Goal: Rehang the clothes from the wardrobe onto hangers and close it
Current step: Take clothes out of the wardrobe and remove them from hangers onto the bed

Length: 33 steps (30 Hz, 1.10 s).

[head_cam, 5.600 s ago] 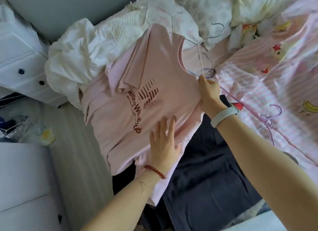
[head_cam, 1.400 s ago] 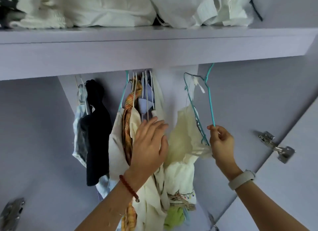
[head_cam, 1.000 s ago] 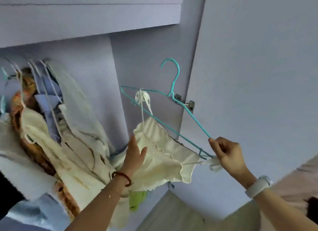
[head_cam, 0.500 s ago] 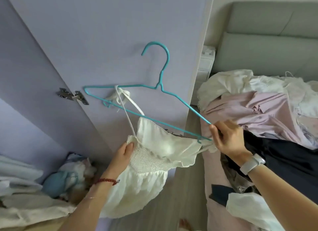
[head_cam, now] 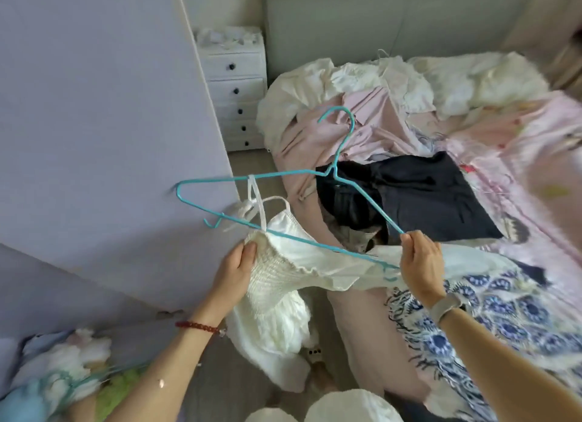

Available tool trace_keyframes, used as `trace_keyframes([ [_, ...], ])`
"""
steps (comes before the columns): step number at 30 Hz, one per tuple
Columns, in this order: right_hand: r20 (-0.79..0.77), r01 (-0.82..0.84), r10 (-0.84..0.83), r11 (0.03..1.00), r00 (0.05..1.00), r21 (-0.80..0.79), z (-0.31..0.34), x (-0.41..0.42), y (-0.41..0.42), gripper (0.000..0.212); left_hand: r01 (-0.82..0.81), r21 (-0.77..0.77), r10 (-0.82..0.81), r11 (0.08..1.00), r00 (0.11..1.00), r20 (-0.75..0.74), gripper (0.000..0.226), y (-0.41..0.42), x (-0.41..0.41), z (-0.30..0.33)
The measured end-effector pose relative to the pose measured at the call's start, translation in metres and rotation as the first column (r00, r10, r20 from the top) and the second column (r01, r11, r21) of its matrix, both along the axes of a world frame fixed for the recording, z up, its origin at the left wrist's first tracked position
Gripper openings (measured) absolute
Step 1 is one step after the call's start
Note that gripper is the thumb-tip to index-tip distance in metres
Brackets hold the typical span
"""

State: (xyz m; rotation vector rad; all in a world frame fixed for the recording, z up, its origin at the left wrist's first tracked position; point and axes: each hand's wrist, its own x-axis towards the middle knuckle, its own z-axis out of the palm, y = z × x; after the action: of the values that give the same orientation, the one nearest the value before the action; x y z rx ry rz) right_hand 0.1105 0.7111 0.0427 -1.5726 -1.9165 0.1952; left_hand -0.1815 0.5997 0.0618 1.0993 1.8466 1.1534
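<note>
**White dress on a teal hanger, held over the bed's edge**

While its strap stays looped over the upper wire, a white dress (head_cam: 277, 283) hangs from a teal hanger (head_cam: 283, 207) held tilted in the air between both hands, its hook pointing up and away toward the bed. The right hand (head_cam: 420, 264) pinches the hanger's right end, fingers curled round the wire where the upper arm meets the lower bar. The left hand (head_cam: 236, 272) grips the dress's gathered, smocked bodice just under the lower bar, thumb on top of the fabric. The two hands are well apart, one at each side of the dress, with the skirt dropping below the left hand toward the floor and a ruffled edge stretched across to the right hand. A red bead bracelet (head_cam: 196, 326) circles the left wrist; a pale band (head_cam: 445, 306) sits on the right wrist.

Behind the hanger lies a bed (head_cam: 535, 169) with a pink patterned cover, heaped with white and pink clothes, a dark garment (head_cam: 425, 195) spread in the middle, and a blue-and-white patterned cloth (head_cam: 504, 321) near the right arm. To the left stands the open lilac wardrobe door (head_cam: 94, 122). A white chest of drawers (head_cam: 234, 91) with dark knobs stands between door and bed. More clothes, blurred, lie at lower left.
</note>
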Motion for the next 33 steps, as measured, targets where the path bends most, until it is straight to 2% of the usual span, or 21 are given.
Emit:
trace_keyframes([
  [5,-0.074,0.178,-0.18,0.984,0.981,-0.027,0.005,0.048,-0.019,0.027,0.155,0.016,-0.155,0.988,0.988,-0.002,0.028,0.049,0.043,0.02],
  [13,-0.186,0.322,-0.339,0.939,0.922,-0.117,0.004,0.07,0.015,0.03,0.15,0.037,-0.153,0.988,0.984,0.088,0.033,0.116,0.08,0.031],
  [15,-0.204,0.331,-0.353,0.934,0.913,-0.134,0.005,0.065,0.034,0.03,0.078,0.013,-0.079,0.997,0.994,0.073,0.033,0.139,0.076,0.03],
  [18,-0.29,0.327,-0.358,0.933,0.887,-0.15,0.013,0.051,0.078,0.029,-0.124,0.029,0.123,0.992,0.992,0.037,0.032,0.188,0.066,0.036],
  [22,-0.462,0.224,-0.266,0.964,0.846,-0.146,0.04,0.021,0.147,0.021,-0.419,0.022,0.419,0.908,0.907,-0.048,0.044,0.26,0.043,0.064],
  [24,-0.546,0.14,-0.194,0.98,0.815,-0.14,0.06,0.0,0.183,0.02,-0.497,0.066,0.501,0.865,0.862,-0.077,0.047,0.298,0.032,0.088],
  [27,-0.654,0.006,-0.067,0.996,0.754,-0.094,0.096,-0.032,0.236,0.021,-0.575,0.205,0.56,0.792,0.818,0.133,0.045,0.348,0.022,0.14],
  [30,-0.707,-0.057,-0.007,0.996,0.707,-0.066,0.13,-0.061,0.281,0.019,-0.62,0.321,0.535,0.716,0.782,0.318,0.043,0.383,0.005,0.194],
  [33,-0.754,-0.085,0.007,0.994,0.657,-0.065,0.154,-0.083,0.318,0.019,-0.612,0.417,0.515,0.672,0.791,0.33,0.027,0.405,-0.022,0.224],
])
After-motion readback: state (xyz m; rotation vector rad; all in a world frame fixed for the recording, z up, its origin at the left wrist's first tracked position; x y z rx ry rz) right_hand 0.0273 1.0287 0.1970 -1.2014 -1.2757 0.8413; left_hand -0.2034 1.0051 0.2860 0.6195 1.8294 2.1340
